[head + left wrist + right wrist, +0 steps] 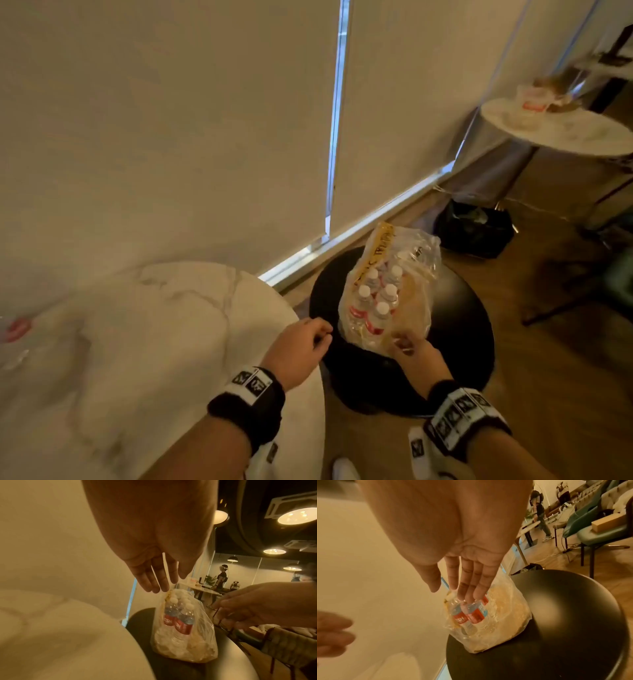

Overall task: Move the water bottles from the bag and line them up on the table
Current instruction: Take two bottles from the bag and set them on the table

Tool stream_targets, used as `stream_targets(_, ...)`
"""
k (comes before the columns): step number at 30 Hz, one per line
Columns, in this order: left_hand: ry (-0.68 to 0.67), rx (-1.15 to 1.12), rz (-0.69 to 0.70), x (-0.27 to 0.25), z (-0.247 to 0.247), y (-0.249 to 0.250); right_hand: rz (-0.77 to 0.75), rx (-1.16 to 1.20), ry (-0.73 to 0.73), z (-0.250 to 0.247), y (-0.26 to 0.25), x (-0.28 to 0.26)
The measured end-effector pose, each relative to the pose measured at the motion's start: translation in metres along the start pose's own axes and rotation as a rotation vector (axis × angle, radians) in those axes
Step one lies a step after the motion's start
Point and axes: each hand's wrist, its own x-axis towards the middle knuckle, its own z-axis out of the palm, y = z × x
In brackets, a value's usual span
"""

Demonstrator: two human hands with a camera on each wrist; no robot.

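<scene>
A clear plastic bag (416,301) stands on a round black stool (459,325). Several water bottles (380,301) with white caps and red labels stand inside it. My right hand (402,344) is at the bag's near edge. In the right wrist view its fingers (467,589) lie straight over the bottles (471,614) and touch the bag (510,615). My left hand (315,337) hovers empty between the white marble table (154,342) and the bag. Its fingers (159,584) are straight just above the bag (197,649). One blurred bottle (17,329) is at the table's far left edge.
The stool stands close against the marble table's right edge, near a wall with blinds. A black bin (476,229) sits on the wooden floor behind it. A second white table (565,137) stands at the back right. Teal chairs (599,520) and a person (221,577) are farther off.
</scene>
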Motion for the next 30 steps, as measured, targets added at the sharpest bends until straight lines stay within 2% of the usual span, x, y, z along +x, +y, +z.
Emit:
stream_targets(2, -0.016, -0.095, -0.061, 0.044, 0.034, 0.003, 0.028, 0.089, 0.037, 0.005, 0.007, 0.038)
stream_targets(7, -0.031, -0.167, -0.252, 0.118, 0.113, -0.005, 0.115, 0.22, -0.002, 0.036, 0.031, 0.104)
stream_targets(11, 0.012, -0.24, -0.306, 0.152, 0.153, -0.024, 0.105, 0.189, -0.032, 0.06, 0.043, 0.138)
stream_targets(14, 0.083, -0.29, -0.291, 0.174, 0.168, -0.036, 0.142, 0.168, -0.033, 0.063, 0.05, 0.155)
stream_targets(16, 0.099, -0.345, -0.298, 0.182, 0.17, -0.042, 0.175, 0.137, -0.055, 0.06, 0.051, 0.16)
stream_targets(18, 0.053, -0.354, -0.322, 0.184, 0.163, -0.045, 0.179, 0.114, -0.076, 0.057, 0.053, 0.16)
stream_targets(20, -0.03, -0.356, -0.339, 0.183, 0.154, -0.044, 0.154, 0.108, -0.072, 0.05, 0.05, 0.154)
stream_targets(23, -0.095, -0.358, -0.278, 0.172, 0.135, -0.034, 0.067, 0.115, -0.05, 0.033, 0.04, 0.136)
stream_targets(27, -0.048, -0.441, -0.156, 0.142, 0.102, -0.017, -0.095, 0.097, -0.065, 0.015, 0.018, 0.105)
stream_targets(30, 0.035, -0.487, -0.126, 0.101, 0.067, -0.016, -0.206, 0.061, -0.083, 0.013, -0.008, 0.073)
